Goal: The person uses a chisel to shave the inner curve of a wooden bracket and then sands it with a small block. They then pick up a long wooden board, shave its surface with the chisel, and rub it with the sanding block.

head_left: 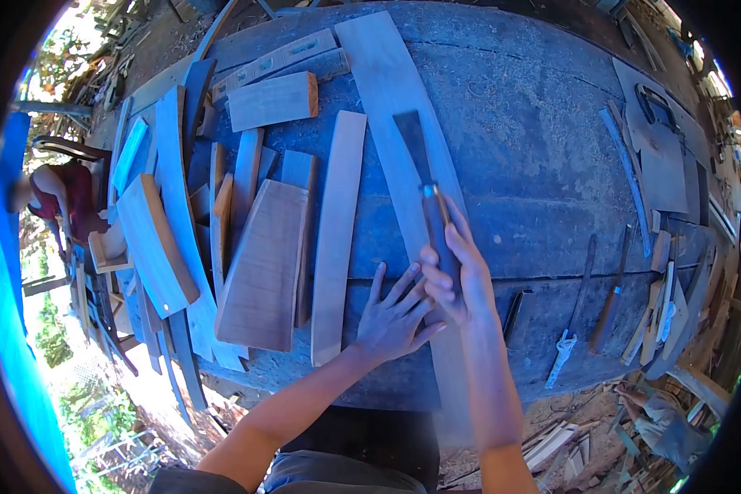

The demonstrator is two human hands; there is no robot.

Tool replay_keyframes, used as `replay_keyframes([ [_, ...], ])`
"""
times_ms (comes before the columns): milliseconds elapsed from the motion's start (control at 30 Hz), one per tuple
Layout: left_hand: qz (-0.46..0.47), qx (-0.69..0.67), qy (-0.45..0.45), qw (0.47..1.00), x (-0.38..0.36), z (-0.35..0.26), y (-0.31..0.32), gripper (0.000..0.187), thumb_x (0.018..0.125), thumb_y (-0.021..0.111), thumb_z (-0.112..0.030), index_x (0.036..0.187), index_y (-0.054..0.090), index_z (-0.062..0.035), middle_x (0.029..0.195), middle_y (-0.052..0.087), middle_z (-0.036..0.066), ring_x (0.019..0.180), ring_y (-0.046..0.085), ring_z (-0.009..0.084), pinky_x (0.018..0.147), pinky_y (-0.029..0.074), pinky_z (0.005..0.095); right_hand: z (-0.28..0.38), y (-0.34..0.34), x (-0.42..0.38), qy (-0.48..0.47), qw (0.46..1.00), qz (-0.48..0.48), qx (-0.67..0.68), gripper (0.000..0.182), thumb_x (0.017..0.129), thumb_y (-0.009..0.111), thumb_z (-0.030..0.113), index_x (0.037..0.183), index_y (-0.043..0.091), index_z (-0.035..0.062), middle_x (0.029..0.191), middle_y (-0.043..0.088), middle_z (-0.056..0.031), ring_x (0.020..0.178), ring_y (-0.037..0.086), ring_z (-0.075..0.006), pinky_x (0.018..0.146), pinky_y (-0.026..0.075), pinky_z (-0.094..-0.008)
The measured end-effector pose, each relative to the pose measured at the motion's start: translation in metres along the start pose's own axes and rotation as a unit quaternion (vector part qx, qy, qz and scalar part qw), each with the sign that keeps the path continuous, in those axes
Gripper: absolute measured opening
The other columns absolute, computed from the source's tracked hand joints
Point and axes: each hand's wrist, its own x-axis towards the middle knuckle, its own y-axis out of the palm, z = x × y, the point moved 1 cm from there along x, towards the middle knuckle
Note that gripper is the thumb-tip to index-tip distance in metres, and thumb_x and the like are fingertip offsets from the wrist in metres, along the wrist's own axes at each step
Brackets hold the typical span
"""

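Note:
My right hand [459, 272] is wrapped around the wooden handle of a wide chisel [412, 142], its blade pointing away from me over a long pale board [381, 53]. That board runs from the far edge of the workbench toward my body, passing under both hands. My left hand [393, 319] lies palm down with fingers spread, beside the board's left edge and just left of the chisel handle. Close by on the left is a narrow plank [340, 230], and past it a broad tapered brown board [263, 263].
Stacked wood pieces fill the bench's left side, including a short block [272, 102] and a curved piece [155, 247]. On the right lie a handled tool [608, 321], a clamp [657, 107] and several long tools. A person [66, 198] is at the far left.

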Motion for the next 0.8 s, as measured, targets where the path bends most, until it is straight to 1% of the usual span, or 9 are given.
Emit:
replay_keyframes([
  [133,-0.029,-0.017,0.008,0.999,0.003,0.002,-0.004,0.059,0.089,0.06,-0.055,0.135,0.053,-0.0185,0.149,0.04,0.005,0.146,0.027,0.026,0.117,0.008,0.0647,-0.009,-0.025,-0.05,0.009,0.999,-0.003,-0.037,0.055,0.105,0.046,0.029,0.155,0.024,0.0207,0.079,0.057,-0.0127,0.043,0.046,-0.0089,0.035,0.035,-0.0188],
  [200,-0.024,0.001,0.007,1.0,0.002,-0.002,-0.004,0.06,0.089,0.06,-0.055,0.136,0.052,-0.0185,0.149,0.04,0.004,0.146,0.026,0.0258,0.117,0.009,0.0646,-0.007,-0.024,-0.062,0.023,0.998,-0.039,-0.038,0.054,0.105,0.046,0.029,0.154,0.025,0.0214,0.079,0.057,-0.0122,0.042,0.046,-0.0087,0.035,0.035,-0.0189],
  [233,-0.023,-0.003,0.008,1.0,0.001,-0.004,-0.001,0.06,0.089,0.06,-0.055,0.136,0.052,-0.0185,0.149,0.04,0.004,0.146,0.026,0.0258,0.117,0.009,0.0646,-0.005,-0.024,-0.055,0.023,0.998,-0.042,-0.039,0.054,0.105,0.046,0.029,0.154,0.025,0.0214,0.079,0.057,-0.0122,0.042,0.046,-0.0087,0.035,0.035,-0.0189],
  [367,-0.036,-0.007,0.005,0.999,0.003,-0.001,-0.002,0.064,0.089,0.06,-0.055,0.141,0.049,-0.019,0.15,0.039,0.004,0.145,0.027,0.0252,0.117,0.011,0.0647,0.013,0.002,0.032,-0.008,0.999,0.032,-0.037,0.053,0.104,0.048,0.03,0.153,0.028,0.0207,0.079,0.058,-0.0099,0.046,0.049,-0.0081,0.035,0.036,-0.0192],
  [467,-0.035,0.002,0.01,0.999,0.001,-0.005,-0.003,0.063,0.089,0.06,-0.056,0.14,0.05,-0.0191,0.148,0.041,0.005,0.145,0.028,0.0249,0.117,0.011,0.0648,0.019,0.013,0.066,-0.007,0.998,0.058,-0.01,0.053,0.104,0.049,0.031,0.152,0.03,0.0196,0.079,0.058,-0.01,0.048,0.05,-0.0083,0.035,0.036,-0.0191],
  [500,-0.039,0.009,0.011,0.999,0.003,-0.004,-0.005,0.061,0.09,0.059,-0.056,0.138,0.052,-0.0191,0.147,0.042,0.005,0.144,0.029,0.0248,0.117,0.011,0.0649,0.018,0.011,0.059,-0.01,0.998,0.059,-0.01,0.053,0.104,0.049,0.031,0.152,0.03,0.0196,0.079,0.058,-0.01,0.048,0.05,-0.0083,0.035,0.036,-0.0191],
  [567,-0.032,0.001,0.006,0.999,0.003,-0.002,-0.003,0.06,0.09,0.059,-0.056,0.137,0.053,-0.0191,0.146,0.042,0.005,0.144,0.029,0.0248,0.117,0.011,0.065,0.009,0.001,0.029,-0.022,0.998,-0.004,-0.066,0.051,0.104,0.048,0.029,0.152,0.031,0.0185,0.078,0.059,-0.0105,0.046,0.05,-0.0086,0.035,0.035,-0.0189],
  [667,-0.033,-0.014,0.003,0.999,0.003,-0.001,-0.002,0.058,0.09,0.059,-0.056,0.134,0.055,-0.0192,0.146,0.043,0.005,0.144,0.029,0.0249,0.116,0.011,0.0649,-0.001,-0.017,-0.018,-0.002,0.999,-0.019,-0.039,0.05,0.105,0.046,0.027,0.151,0.032,0.0183,0.078,0.059,-0.0102,0.045,0.049,-0.0086,0.034,0.034,-0.0189],
  [800,-0.041,-0.012,0.006,0.999,0.002,-0.003,-0.002,0.057,0.09,0.059,-0.055,0.135,0.055,-0.0195,0.147,0.041,0.005,0.144,0.029,0.0244,0.117,0.011,0.0637,0.02,0.02,0.017,-0.008,0.998,-0.014,-0.068,0.048,0.105,0.045,0.027,0.15,0.033,0.0181,0.078,0.058,-0.0094,0.045,0.047,-0.0082,0.034,0.033,-0.0188],
])
